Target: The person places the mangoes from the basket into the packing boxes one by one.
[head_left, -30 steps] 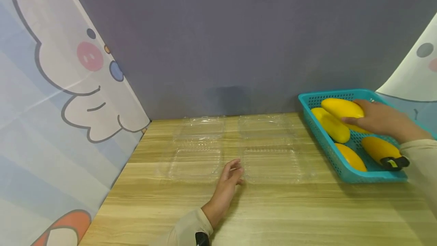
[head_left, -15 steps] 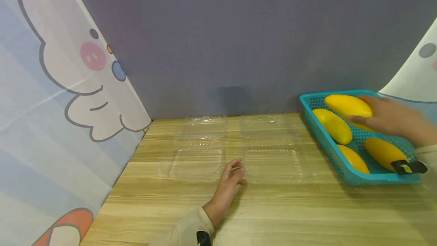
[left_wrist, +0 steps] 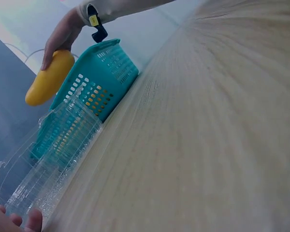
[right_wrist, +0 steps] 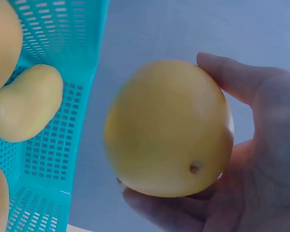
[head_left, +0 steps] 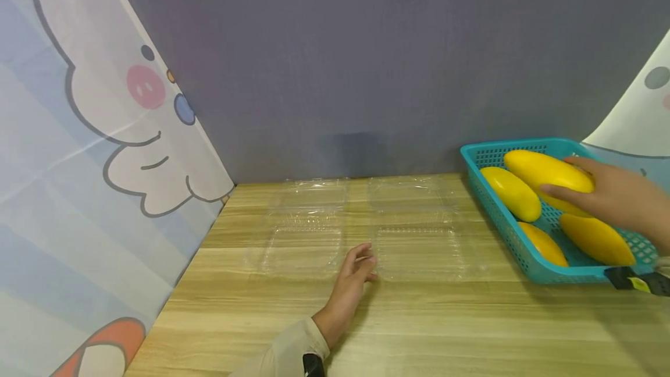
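My right hand (head_left: 623, 196) grips a yellow mango (head_left: 546, 176) between thumb and fingers. It is held up over the teal basket (head_left: 544, 275); in the left wrist view the held mango (left_wrist: 50, 77) is above the basket rim. Inside the basket lie more mangoes, one by the left wall (head_left: 510, 194), one at the front left (head_left: 543, 244) and one at the front right (head_left: 597, 240). My left hand (head_left: 348, 284) rests low at the table, fingers loosely curled, between two clear clamshell boxes, the left box (head_left: 303, 249) and the right box (head_left: 419, 252). Whether it touches either is unclear.
Both boxes lie with lids folded back toward the grey wall (head_left: 345, 74). The wooden table (head_left: 419, 330) extends in front of them. A cartoon-printed curtain (head_left: 78, 191) borders the left side, and another hangs at the far right.
My right hand has lifted the mango from the pile and drawn it slightly right, so it looks larger now. My left hand stays in place. The head view has shifted slightly.
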Demonstrator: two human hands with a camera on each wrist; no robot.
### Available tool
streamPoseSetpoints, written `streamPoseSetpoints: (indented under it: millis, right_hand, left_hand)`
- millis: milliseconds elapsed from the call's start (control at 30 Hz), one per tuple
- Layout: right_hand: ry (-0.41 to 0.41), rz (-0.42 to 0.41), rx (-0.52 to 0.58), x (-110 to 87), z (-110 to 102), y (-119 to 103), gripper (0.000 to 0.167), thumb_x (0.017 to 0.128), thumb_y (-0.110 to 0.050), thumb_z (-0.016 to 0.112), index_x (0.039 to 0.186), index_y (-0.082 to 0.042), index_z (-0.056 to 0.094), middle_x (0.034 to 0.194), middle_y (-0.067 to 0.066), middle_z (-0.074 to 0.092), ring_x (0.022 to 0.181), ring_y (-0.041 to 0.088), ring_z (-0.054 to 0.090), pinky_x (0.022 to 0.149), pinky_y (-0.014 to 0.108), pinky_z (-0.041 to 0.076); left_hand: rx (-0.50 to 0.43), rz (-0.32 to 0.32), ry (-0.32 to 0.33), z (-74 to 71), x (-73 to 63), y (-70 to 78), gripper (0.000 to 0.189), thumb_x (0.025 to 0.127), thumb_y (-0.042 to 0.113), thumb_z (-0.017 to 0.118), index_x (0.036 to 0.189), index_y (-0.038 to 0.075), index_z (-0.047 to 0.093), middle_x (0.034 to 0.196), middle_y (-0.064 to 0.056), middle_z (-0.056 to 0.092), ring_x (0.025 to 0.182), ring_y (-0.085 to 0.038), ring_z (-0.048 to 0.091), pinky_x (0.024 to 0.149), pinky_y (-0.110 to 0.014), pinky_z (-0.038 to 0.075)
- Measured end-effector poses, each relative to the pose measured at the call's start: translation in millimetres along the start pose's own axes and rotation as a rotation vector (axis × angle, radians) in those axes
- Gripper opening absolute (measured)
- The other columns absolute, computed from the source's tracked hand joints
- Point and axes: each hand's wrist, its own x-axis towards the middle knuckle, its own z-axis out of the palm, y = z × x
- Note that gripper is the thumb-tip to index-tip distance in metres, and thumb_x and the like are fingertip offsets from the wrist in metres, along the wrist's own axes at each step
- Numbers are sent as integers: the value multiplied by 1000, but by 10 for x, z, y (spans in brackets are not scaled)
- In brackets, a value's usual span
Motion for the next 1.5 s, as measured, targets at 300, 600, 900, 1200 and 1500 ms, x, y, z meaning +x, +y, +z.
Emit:
streamPoseSetpoints:
  millis: [300, 600, 900, 1200, 1500]
  right_hand:
    - [55, 76, 42, -145, 136, 5, 100, 95, -60, 53, 155, 7, 9, 132, 51, 37, 68, 45, 58, 56, 52, 46]
    - [142, 96, 85, -241, 150, -126, 100, 93, -58, 57, 157, 2, 10, 137, 48, 37, 90, 65, 50, 69, 66, 42]
    - [122, 9, 66, -242, 227, -288, 97, 91, -60, 60, 155, 2, 22, 130, 42, 46, 81, 44, 58, 57, 48, 43]
    - [104, -62, 42, -280, 300, -538, 91, 92, -62, 58, 154, -3, 29, 111, 28, 61, 71, 24, 53, 53, 31, 35]
    - [111, -59, 58, -288, 350, -605, 90, 90, -63, 60, 152, -4, 32, 117, 30, 60, 71, 25, 55, 53, 31, 35]
  left_hand:
    - [-22, 19, 9, 13, -1, -11, 49, 103, 31, 53, 145, 8, 41, 139, -14, 43, 103, -20, 56, 96, -34, 45]
    - [-36, 35, 14, 15, 7, 19, 48, 103, 28, 53, 144, 7, 41, 137, -15, 44, 105, -18, 55, 94, -31, 46]
    - [-39, 48, 20, 19, 3, 10, 46, 103, 25, 53, 144, 6, 42, 136, -14, 46, 110, -20, 54, 94, -32, 47]
    - [-32, 42, 6, 14, 12, -11, 46, 103, 26, 52, 144, 7, 41, 137, -15, 45, 111, -18, 53, 95, -30, 45]
    - [-32, 44, 11, 21, 18, -14, 47, 103, 24, 52, 144, 6, 42, 137, -16, 45, 111, -19, 54, 95, -30, 45]
